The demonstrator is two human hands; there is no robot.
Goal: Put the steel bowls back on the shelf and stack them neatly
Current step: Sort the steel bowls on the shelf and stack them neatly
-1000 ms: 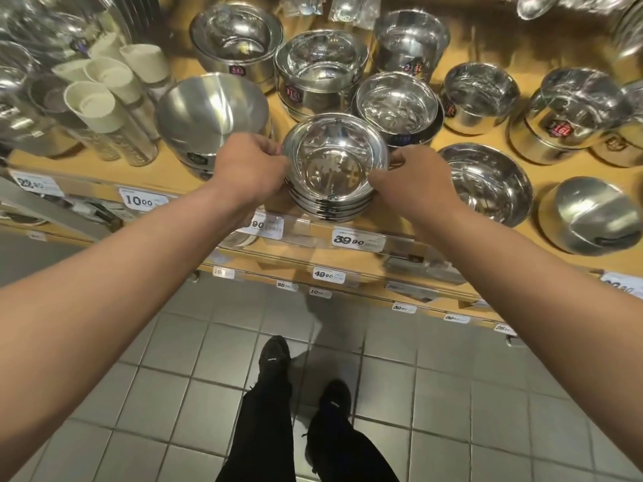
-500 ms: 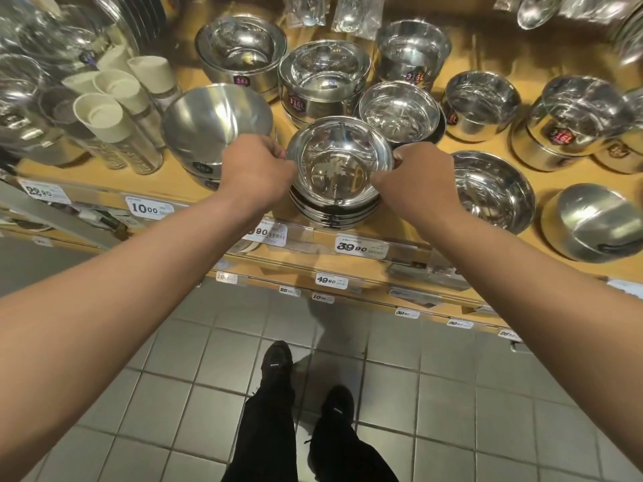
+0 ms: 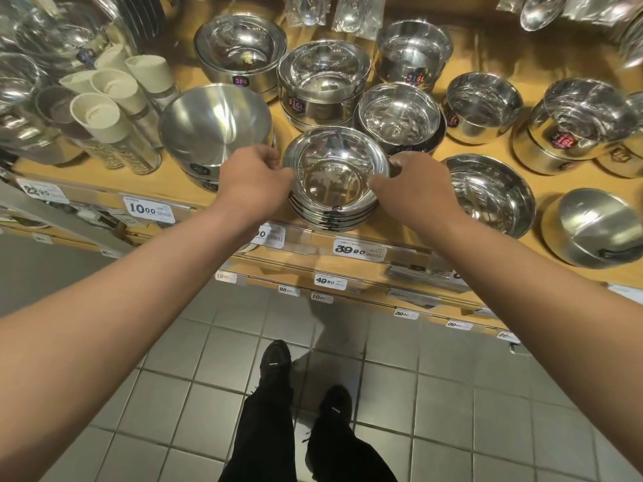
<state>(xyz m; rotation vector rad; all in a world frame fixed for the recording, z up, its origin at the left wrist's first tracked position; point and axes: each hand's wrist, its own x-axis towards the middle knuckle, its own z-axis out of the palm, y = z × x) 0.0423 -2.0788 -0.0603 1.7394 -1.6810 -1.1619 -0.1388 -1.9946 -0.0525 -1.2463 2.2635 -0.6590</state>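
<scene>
From a second before little had changed: the left hand [image 3: 255, 175] and right hand [image 3: 414, 187] still curled their fingers round the rims of the stack of bowls [image 3: 335, 179] near the shelf [image 3: 410, 240] front, apparently squaring it, nearly done.

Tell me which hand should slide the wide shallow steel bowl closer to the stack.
Right, probably. The right hand grips the stack of steel bowls on the side facing the wide shallow bowl; the left hand is across the stack from it.
</scene>
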